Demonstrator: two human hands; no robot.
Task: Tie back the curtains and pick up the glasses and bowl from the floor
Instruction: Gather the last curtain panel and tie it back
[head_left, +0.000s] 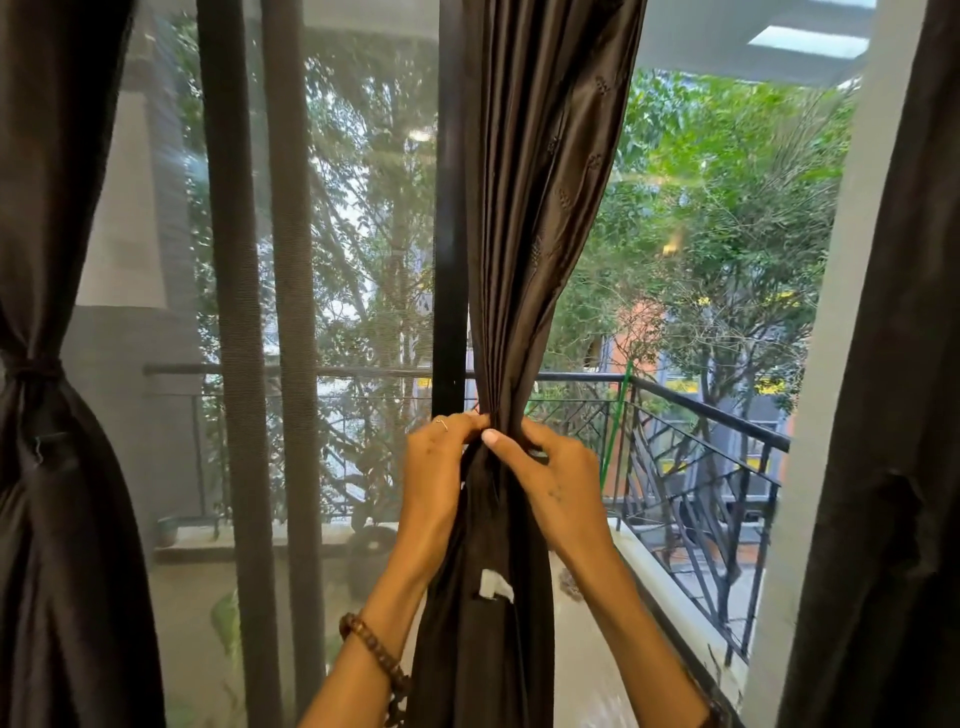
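A dark brown middle curtain (540, 208) hangs in front of the window and is gathered into a tight bunch at waist height. My left hand (434, 467) grips the bunch from the left, and my right hand (550, 467) grips it from the right, thumb across the front. The fingers pinch the fabric at the narrowest point. A small white label (493, 584) shows on the curtain below my hands. At the far left, another dark curtain (47, 260) is tied at its middle by a band (31, 371). No glasses or bowl are in view.
A third dark curtain (883, 467) hangs loose at the right edge beside a white wall strip (826, 364). Behind the glass and mesh screen (249, 312) lies a balcony with a black metal railing (701, 441) and potted plants (371, 545).
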